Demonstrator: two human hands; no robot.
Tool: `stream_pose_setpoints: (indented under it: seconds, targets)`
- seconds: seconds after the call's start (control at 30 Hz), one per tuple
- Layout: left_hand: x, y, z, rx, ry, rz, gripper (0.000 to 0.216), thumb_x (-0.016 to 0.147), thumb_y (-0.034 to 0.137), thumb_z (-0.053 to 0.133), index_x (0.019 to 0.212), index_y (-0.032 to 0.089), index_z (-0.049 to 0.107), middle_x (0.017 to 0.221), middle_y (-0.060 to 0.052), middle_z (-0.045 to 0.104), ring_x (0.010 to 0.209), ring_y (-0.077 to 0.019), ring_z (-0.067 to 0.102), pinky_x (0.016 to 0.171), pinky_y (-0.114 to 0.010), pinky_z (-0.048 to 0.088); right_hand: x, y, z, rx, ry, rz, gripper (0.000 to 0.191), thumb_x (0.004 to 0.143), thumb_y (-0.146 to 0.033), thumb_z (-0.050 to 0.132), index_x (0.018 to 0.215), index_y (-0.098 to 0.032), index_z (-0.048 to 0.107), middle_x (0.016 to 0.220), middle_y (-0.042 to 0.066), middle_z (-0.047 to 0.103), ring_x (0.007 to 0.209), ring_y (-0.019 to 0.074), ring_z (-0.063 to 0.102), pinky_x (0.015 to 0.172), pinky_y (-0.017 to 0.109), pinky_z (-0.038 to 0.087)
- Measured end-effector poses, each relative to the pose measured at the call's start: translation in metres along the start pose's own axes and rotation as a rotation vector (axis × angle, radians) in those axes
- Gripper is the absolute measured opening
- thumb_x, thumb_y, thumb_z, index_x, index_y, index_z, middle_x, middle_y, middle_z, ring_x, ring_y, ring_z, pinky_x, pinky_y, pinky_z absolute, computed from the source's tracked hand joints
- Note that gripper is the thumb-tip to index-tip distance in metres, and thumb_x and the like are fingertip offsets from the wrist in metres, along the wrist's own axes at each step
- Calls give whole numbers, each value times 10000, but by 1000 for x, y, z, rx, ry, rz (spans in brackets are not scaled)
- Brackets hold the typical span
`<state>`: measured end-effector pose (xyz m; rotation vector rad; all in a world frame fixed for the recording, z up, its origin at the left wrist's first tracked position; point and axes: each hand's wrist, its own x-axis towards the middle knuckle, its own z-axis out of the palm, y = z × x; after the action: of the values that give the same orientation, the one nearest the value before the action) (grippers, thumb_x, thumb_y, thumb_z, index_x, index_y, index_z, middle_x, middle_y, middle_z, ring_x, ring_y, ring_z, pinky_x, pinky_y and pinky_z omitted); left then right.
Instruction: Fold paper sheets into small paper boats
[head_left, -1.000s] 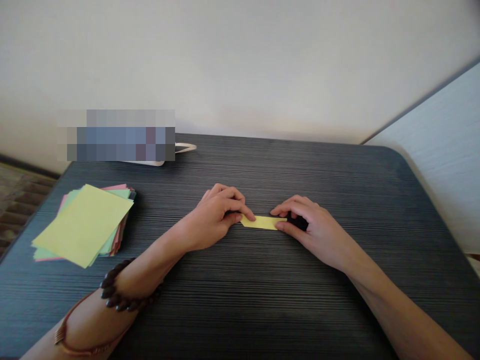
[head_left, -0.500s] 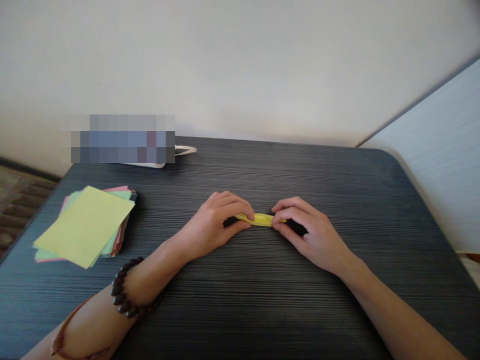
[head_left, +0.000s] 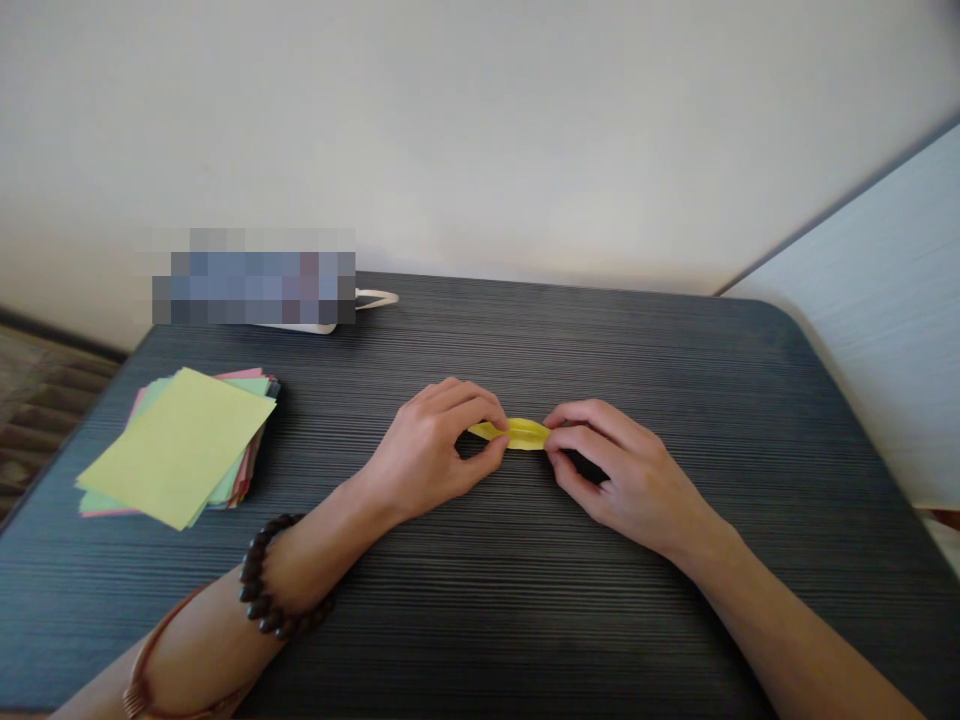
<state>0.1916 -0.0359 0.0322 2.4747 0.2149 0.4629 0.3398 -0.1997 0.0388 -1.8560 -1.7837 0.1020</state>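
Note:
A narrow folded yellow paper [head_left: 528, 434] lies crosswise between my two hands, low over the middle of the table. My left hand [head_left: 439, 440] pinches it near its left end, thumb below and fingers above. At the right end my right hand [head_left: 619, 465] holds it between thumb and fingertips. Parts of the paper are hidden behind the fingers, and its short middle stretch shows a crease along its length. Dark beads circle my left wrist.
A stack of coloured paper sheets [head_left: 180, 445], a yellow one on top, lies at the left of the dark table [head_left: 480, 620]. Behind it is a blurred-out object [head_left: 259, 288] with a white loop [head_left: 377, 298]. A pale wall rises along the back.
The folded yellow paper has tilted, so its middle now looks broader and more arched. My fingers have shifted slightly on it, both hands keeping their hold. The view has moved a little.

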Motion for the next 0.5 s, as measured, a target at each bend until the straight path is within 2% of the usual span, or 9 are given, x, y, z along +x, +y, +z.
stream_pose_setpoints:
  seconds: [0.2,0.33,0.5]
  targets:
    - [0,6,4,122,-29,-31,182,780,152,555,939,193,631,996,-26,645,923,-205,548,843,-372,443,2,-4,5,25,-4,100,111,837,-154,507,902,-180,593,1003,69,594,877,164,582,817,321,495]
    - [1,10,8,168,-2,-48,165,786,165,538,917,188,636,956,-35,638,888,-200,552,814,-364,449,6,-7,10,-32,55,183,130,834,-179,512,942,-180,585,1002,70,602,918,185,584,842,337,489]
    - [1,15,11,223,22,-79,140,785,176,527,871,190,636,914,-38,628,842,-193,555,781,-355,453,10,-13,15,-128,43,235,151,818,-177,517,938,-181,609,1007,72,628,901,215,591,810,372,496]
